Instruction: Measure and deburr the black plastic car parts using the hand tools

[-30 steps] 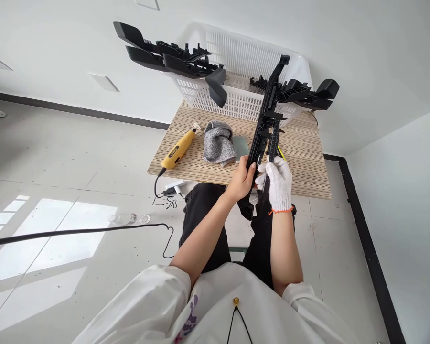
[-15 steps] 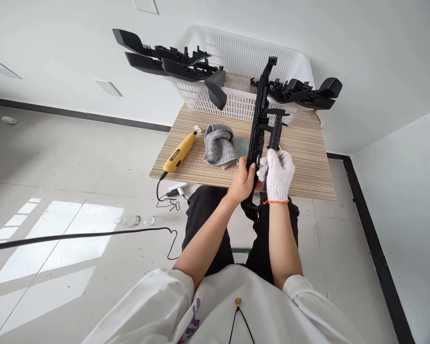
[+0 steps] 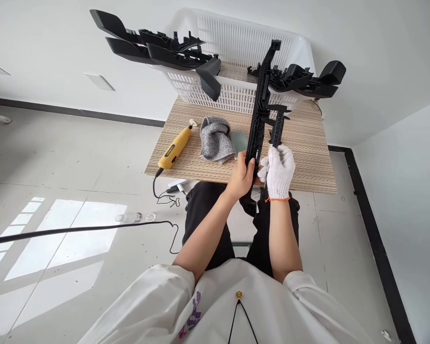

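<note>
Bare left hand clasping long ribbed plastic part, knit-gloved right hand pinching slim black caliper

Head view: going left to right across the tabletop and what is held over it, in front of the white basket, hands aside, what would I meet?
Yellow power tool, grey cloth, pale green flat piece, long black part, black caliper.

Left hand: bare, curled in a grip, just beside the right one.
Right hand: gloved in white, also bent in a grip.
Left forearm: reaches forward, slanting toward the right hand.
Right forearm: reaches almost straight forward.
</note>
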Demonstrator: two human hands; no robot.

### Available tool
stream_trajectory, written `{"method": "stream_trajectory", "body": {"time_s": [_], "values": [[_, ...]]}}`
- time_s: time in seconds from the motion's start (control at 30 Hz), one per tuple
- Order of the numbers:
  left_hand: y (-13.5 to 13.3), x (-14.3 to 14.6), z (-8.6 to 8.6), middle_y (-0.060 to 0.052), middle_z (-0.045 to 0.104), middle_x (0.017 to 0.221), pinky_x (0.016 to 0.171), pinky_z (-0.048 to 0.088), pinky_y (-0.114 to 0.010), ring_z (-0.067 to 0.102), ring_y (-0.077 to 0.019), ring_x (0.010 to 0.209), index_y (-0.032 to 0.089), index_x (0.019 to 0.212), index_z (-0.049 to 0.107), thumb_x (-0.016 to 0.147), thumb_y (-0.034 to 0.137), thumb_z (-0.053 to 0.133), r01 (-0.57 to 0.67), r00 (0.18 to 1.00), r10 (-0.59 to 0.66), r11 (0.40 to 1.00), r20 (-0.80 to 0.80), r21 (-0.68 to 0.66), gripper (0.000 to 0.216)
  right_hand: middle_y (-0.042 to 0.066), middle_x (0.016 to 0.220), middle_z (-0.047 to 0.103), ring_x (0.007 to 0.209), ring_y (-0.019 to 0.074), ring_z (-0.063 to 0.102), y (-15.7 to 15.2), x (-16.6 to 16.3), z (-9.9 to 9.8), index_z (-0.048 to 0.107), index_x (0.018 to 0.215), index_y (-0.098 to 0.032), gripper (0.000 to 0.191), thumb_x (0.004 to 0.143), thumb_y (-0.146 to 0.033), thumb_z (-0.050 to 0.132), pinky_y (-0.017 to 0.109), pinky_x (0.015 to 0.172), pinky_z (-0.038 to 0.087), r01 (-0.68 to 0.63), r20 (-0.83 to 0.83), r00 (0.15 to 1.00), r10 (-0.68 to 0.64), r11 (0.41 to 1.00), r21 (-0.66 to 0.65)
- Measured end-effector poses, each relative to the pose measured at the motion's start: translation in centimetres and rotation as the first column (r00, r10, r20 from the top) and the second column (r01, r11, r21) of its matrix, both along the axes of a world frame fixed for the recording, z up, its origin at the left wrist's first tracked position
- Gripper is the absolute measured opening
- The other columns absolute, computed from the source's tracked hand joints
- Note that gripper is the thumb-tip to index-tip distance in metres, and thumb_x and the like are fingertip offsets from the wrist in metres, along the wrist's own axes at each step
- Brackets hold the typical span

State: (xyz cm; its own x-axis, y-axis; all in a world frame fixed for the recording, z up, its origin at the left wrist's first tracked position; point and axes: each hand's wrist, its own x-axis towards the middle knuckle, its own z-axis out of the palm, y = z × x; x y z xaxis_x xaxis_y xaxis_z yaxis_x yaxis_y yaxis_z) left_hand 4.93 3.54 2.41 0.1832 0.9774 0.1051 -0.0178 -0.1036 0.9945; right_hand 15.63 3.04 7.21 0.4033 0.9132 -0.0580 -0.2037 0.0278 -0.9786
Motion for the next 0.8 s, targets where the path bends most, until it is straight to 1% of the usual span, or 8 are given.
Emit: {"method": "stream_trajectory", "body": {"time_s": [0.1,0.23,0.3,0.37,0.5,0.6,0.7,0.8], "values": [[0.1,0.0,-0.2,0.001,0.063,0.082,0.049,0.047,-0.026,0.059,-0.0105,0.046,0.024,0.118,0.043,0.101,0.07,0.044,-0.003,1.0,0.003,1.0,-0.002,0.012,0.049,-0.012,0.058,0.059,0.03,0.0067,0.046,-0.1,0.1,-0.2,0.053,0.108,-0.026,0.03,0.093,-0.049,0.065,0.019,0.03,0.033,0.007,0.019,1.0,-0.007,1.0,-0.001],[0.1,-0.1,-0.1,0.001,0.063,0.079,0.052,0.047,-0.025,0.061,-0.0114,0.052,0.023,0.117,0.042,0.104,0.067,0.041,-0.017,0.996,0.026,0.993,-0.085,0.113,0.046,-0.013,0.059,0.059,0.03,0.0058,0.047,-0.3,0.4,-0.6,0.054,0.112,-0.026,0.031,0.094,-0.049,0.064,0.018,0.032,0.034,0.006,0.035,0.999,-0.006,1.0,0.006],[0.1,0.0,0.0,0.0,0.064,0.08,0.053,0.047,-0.025,0.062,-0.0121,0.053,0.023,0.116,0.042,0.105,0.066,0.04,-0.021,0.994,0.035,0.991,-0.103,0.136,0.045,-0.012,0.06,0.06,0.031,0.0058,0.047,-0.4,0.5,-0.7,0.055,0.112,-0.026,0.031,0.094,-0.049,0.064,0.018,0.032,0.034,0.008,0.035,0.999,-0.008,1.0,0.011],[0.1,0.0,0.0,0.0,0.064,0.08,0.05,0.047,-0.025,0.06,-0.0117,0.051,0.023,0.115,0.041,0.104,0.067,0.039,-0.015,0.995,0.027,0.991,-0.095,0.13,0.046,-0.012,0.059,0.06,0.031,0.0063,0.047,-0.5,0.6,-0.6,0.055,0.111,-0.026,0.031,0.094,-0.049,0.065,0.018,0.031,0.034,0.01,0.032,0.999,-0.011,1.0,0.012],[0.1,0.1,0.0,0.002,0.058,0.074,0.047,0.047,-0.025,0.058,-0.0109,0.048,0.023,0.114,0.04,0.102,0.072,0.037,-0.003,0.998,0.011,0.993,-0.067,0.115,0.05,-0.012,0.059,0.058,0.031,0.0058,0.046,-0.4,0.5,-0.6,0.055,0.113,-0.026,0.03,0.095,-0.049,0.064,0.018,0.031,0.034,-0.001,0.029,1.0,0.001,1.0,0.01],[0.1,0.1,-0.1,0.001,0.059,0.077,0.047,0.047,-0.024,0.057,-0.0093,0.047,0.023,0.114,0.04,0.1,0.074,0.038,0.004,0.999,0.0,0.995,-0.036,0.104,0.053,-0.012,0.06,0.058,0.031,0.0049,0.046,-0.3,0.5,-0.8,0.056,0.114,-0.026,0.032,0.095,-0.05,0.064,0.017,0.032,0.035,0.001,0.046,0.999,-0.001,1.0,0.012],[0.1,0.1,-0.1,0.001,0.059,0.079,0.047,0.048,-0.025,0.055,-0.0086,0.046,0.023,0.115,0.04,0.099,0.077,0.038,0.004,0.999,0.0,0.996,-0.042,0.084,0.056,-0.011,0.063,0.061,0.033,0.0063,0.049,-0.3,0.6,-1.2,0.058,0.116,-0.025,0.035,0.094,-0.051,0.066,0.019,0.033,0.038,0.025,0.089,0.996,-0.027,0.999,0.02],[0.1,0.1,-0.1,0.001,0.057,0.076,0.049,0.047,-0.026,0.057,-0.0106,0.05,0.023,0.114,0.041,0.099,0.076,0.037,-0.016,0.997,0.025,0.993,-0.069,0.119,0.056,-0.009,0.065,0.064,0.035,0.0075,0.052,-0.4,0.6,-1.3,0.059,0.119,-0.025,0.038,0.093,-0.051,0.067,0.02,0.033,0.04,0.067,0.161,0.984,-0.07,0.997,0.025]]}}
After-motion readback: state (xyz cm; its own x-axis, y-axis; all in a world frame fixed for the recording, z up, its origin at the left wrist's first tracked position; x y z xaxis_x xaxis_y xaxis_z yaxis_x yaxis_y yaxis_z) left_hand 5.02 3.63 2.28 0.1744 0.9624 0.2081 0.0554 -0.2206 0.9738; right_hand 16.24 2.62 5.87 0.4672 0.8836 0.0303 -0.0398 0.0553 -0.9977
